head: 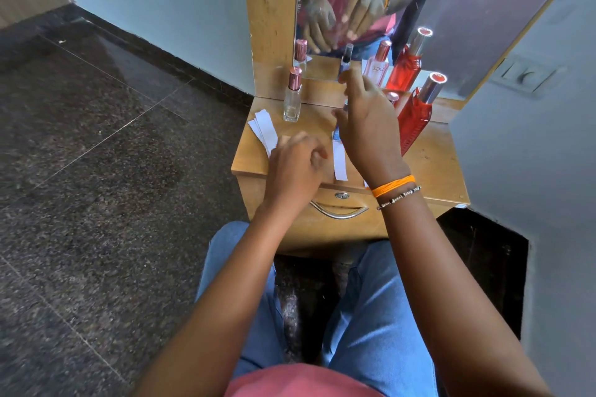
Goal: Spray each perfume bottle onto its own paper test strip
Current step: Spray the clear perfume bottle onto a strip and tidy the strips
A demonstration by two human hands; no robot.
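Observation:
Four perfume bottles stand on a small wooden dressing table [432, 167]. A clear bottle with a pink cap [292, 100] is at the back left. A thin bluish bottle [336, 130] stands mid-table, and my right hand [367, 129] hovers right beside it, fingers straight and spread. Behind that hand only the pink cap of another bottle [393, 96] shows. A tall red bottle with a silver cap [416, 119] stands at the right. A stack of white paper strips [266, 129] lies at the left, and my left hand [293, 167] rests by its near end, fingers loosely curled. One single strip [339, 163] lies in front of the thin bottle.
A mirror [483, 10] in a wooden frame rises behind the table and doubles the bottles and hands. A drawer with a metal handle [338, 211] faces my knees. Walls close in on the right; dark stone floor [96, 171] spreads to the left.

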